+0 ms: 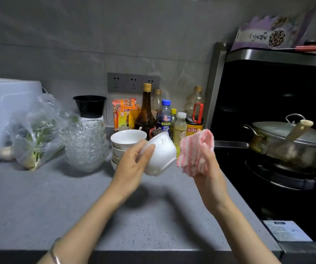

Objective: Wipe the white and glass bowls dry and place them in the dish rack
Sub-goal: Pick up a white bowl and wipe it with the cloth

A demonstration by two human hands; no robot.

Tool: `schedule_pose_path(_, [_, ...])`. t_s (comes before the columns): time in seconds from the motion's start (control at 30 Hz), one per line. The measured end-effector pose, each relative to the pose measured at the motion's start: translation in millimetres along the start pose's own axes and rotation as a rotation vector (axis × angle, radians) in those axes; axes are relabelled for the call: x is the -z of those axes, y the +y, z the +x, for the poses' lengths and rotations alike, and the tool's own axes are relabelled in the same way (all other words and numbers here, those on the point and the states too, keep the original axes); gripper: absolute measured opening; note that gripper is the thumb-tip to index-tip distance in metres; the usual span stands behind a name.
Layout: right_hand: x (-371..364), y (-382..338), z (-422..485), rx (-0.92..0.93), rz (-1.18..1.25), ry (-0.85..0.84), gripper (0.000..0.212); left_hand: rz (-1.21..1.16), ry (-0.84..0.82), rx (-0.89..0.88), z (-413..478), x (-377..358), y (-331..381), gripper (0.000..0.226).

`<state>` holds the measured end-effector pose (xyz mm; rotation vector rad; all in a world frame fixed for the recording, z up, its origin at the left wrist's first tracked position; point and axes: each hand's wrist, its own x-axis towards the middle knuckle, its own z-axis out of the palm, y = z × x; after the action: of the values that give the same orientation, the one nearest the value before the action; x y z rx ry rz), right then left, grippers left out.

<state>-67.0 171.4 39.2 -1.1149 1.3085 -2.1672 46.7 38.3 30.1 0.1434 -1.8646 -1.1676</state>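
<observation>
Head view: my left hand point(134, 161) grips tilted white bowl point(158, 156), right hand point(205, 164) clutches pink cloth point(195, 152) beside it; wet bowl may slip onto worktop point(58, 197).

Likely home kitchen: stove point(258, 187), pot point(286, 134), bottles point(145, 111).

Glossy white bowl point(159, 155), fluffy cloth point(195, 151)

Sauce bottle point(194, 128), yellow label: red Chinese characters, of which the first two read 海天; the rest was blurred. Purple packet point(271, 33) on the hood point(279, 56) carried a line of dark Chinese characters, not legible. Orange packet point(124, 111): large characters, too soft to read. Blue-capped bottle point(165, 119): label print was smeared. White sticker point(286, 230) on the stove point(267, 191): fine print, unreadable.
</observation>
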Motion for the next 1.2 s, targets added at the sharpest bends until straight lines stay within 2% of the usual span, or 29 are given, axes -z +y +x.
schedule_pose_path(0.1, [-6.1,10.6,-16.7,0.087,-0.324,-0.062,0.06,-0.064,0.033,0.013,-11.0,-21.7,-9.3,0.045])
schedule_pose_path(0.2, [-9.3,24.1,-28.0,0.185,-0.548,-0.107,0.051,-0.047,0.103,0.02,-16.2,-35.2,-7.3,0.048])
schedule_pose_path(0.37, [-4.7,21.2,-22.4,0.26,-0.737,-0.031,0.041,-0.028,0.334,0.153,-24.4,-50.2,0.1,0.074])
schedule_pose_path(0.5, [-15.0,17.2,-21.8,0.188,-0.593,0.06,0.029,0.056,0.444,0.14,-30.0,-59.4,6.5,0.071])
schedule_pose_path(0.57, [-25.4,17.4,-30.0,0.283,-0.693,0.113,0.033,0.081,0.484,0.121,-31.0,-59.9,14.4,0.064])
schedule_pose_path(0.67, [-37.9,20.6,-38.3,0.463,-0.939,0.108,0.042,0.127,0.481,0.082,-30.0,-58.0,17.9,0.073])
schedule_pose_path(0.73, [-38.8,14.5,-33.4,0.422,-0.824,0.081,0.039,0.134,0.502,0.069,-30.7,-55.4,17.1,0.073])
schedule_pose_path(0.83, [-34.8,3.2,-20.0,0.215,-0.438,0.084,0.024,0.079,0.51,0.104,-34.2,-52.6,24.8,0.057])
schedule_pose_path(0.87, [-36.3,2.0,-20.2,0.168,-0.396,0.077,0.023,0.077,0.517,0.111,-35.7,-51.9,26.1,0.055])
schedule_pose_path(0.9, [-39.3,3.1,-24.2,0.184,-0.443,0.074,0.024,0.082,0.531,0.108,-36.7,-50.5,27.4,0.056])
schedule_pose_path(1.0, [-48.8,14.6,-39.0,0.477,-0.899,0.079,0.037,0.153,0.523,0.057,-36.6,-45.7,22.8,0.072])
schedule_pose_path(1.07, [-48.9,18.5,-36.0,0.517,-0.967,0.036,0.04,0.169,0.494,0.057,-37.6,-44.3,24.4,0.073])
schedule_pose_path(1.1, [-46.7,16.3,-32.6,0.462,-0.88,0.036,0.039,0.154,0.49,0.067,-38.7,-43.4,25.4,0.07])
schedule_pose_path(1.2, [-39.3,-7.2,-25.2,0.127,-0.435,-0.031,0.033,0.012,0.452,0.104,-42.9,-37.0,34.5,0.06])
